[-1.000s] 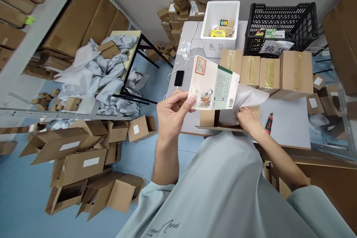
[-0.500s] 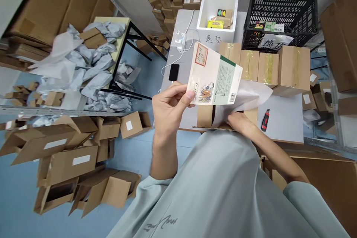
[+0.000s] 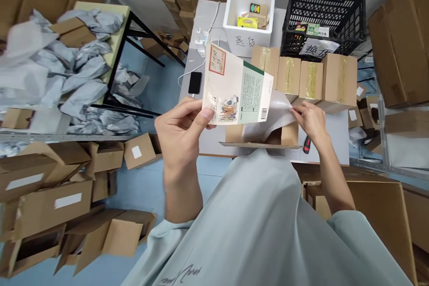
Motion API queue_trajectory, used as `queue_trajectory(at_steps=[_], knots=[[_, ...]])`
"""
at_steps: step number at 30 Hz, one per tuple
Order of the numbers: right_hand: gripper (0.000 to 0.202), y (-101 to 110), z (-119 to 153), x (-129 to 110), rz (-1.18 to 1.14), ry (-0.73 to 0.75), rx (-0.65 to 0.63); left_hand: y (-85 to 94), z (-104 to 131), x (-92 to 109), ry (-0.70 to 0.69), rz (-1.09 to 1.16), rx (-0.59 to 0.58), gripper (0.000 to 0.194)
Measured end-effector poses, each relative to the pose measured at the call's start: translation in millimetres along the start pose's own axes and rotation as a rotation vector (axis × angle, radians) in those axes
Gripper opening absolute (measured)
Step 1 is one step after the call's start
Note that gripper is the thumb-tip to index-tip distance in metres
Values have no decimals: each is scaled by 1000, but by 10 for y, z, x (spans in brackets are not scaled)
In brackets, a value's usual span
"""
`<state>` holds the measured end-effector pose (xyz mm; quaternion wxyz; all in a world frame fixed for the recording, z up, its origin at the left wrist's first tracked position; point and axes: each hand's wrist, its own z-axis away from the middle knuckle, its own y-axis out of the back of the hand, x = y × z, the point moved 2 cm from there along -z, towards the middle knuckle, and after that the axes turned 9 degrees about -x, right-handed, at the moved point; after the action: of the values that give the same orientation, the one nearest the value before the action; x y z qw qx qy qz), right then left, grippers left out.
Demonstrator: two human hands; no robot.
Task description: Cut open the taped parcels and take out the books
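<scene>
A book [image 3: 234, 89] with a cream and green cover, a red-framed label and a barcode is pinched at its lower left corner by my left hand [image 3: 184, 129], held up over the table. My right hand [image 3: 310, 120] grips the edge of a translucent white wrapping sheet [image 3: 278, 109] between thumb and fingers. The sheet comes out of an open cardboard box [image 3: 290, 134] at the table's front edge, just before my body. Partly behind my right wrist lies a red and black utility knife [image 3: 306, 144].
Several taped cartons [image 3: 340, 80] stand in a row behind the box. Further back are a white foam bin [image 3: 250, 40] and a black plastic crate [image 3: 325, 22]. A phone [image 3: 195, 83] lies on the left of the table [image 3: 338, 138]. Opened boxes [image 3: 55, 201] crowd the floor at left.
My right hand has come up out of the box and moved right, pulling the sheet's edge with it. The book stays in my left hand. The view has shifted slightly.
</scene>
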<state>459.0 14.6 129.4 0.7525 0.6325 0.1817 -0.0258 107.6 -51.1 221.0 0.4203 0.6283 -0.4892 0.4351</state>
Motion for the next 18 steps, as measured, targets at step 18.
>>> queue_trajectory(at_steps=[18], knots=[[23, 24, 577, -1305, -780, 401, 432, -500, 454, -119, -2, -69, -69, 24]])
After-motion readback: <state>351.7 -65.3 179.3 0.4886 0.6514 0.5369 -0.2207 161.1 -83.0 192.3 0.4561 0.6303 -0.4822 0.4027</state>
